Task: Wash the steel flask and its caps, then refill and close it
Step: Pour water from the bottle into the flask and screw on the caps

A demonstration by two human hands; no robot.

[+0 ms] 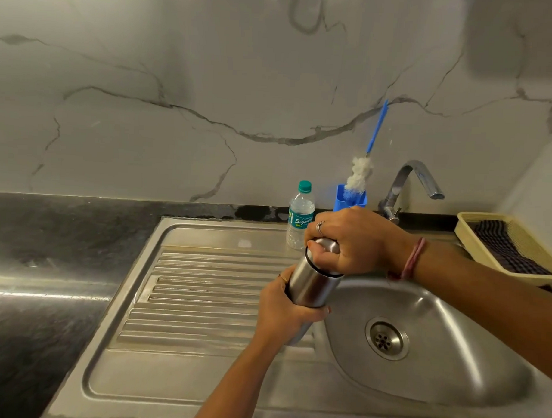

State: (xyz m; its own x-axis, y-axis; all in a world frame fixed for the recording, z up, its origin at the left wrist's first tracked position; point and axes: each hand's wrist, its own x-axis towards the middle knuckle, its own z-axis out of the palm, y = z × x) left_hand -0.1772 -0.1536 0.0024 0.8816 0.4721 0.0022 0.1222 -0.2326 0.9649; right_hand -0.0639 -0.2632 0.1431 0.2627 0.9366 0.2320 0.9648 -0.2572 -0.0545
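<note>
We see the steel flask (312, 285) held tilted in mid-air, above the seam where the ribbed drainboard (203, 287) meets the sink basin (450, 365), top end leaning far and left. Left hand (288, 315) grips the lower body of the flask, fingers curled round it, thumb tip showing on the right side, a ring on one finger. Right hand (351, 242) comes in from the right and covers the top, fingers curled together round the outer cap (325, 245); the cap sits on the flask, a dark seam ring just below it. We cannot tell whether the cap is tight or loose. Ring on a right finger, red thread band on the right wrist (412, 260). Far of the hands, a small plastic water bottle (300, 214) with a green cap stands upright at the far edge of the drainboard. Just right of it a blue holder (350, 202) with a blue-handled bottle brush (365, 162) standing in it, bristles up, leaning on the marble wall (178, 96). Tap (410, 185) further right, spout pointing right. Drain (386, 337) in the basin. A yellowish basket (468, 221) with a dark cloth sits far right on the dark counter (48, 247).
</note>
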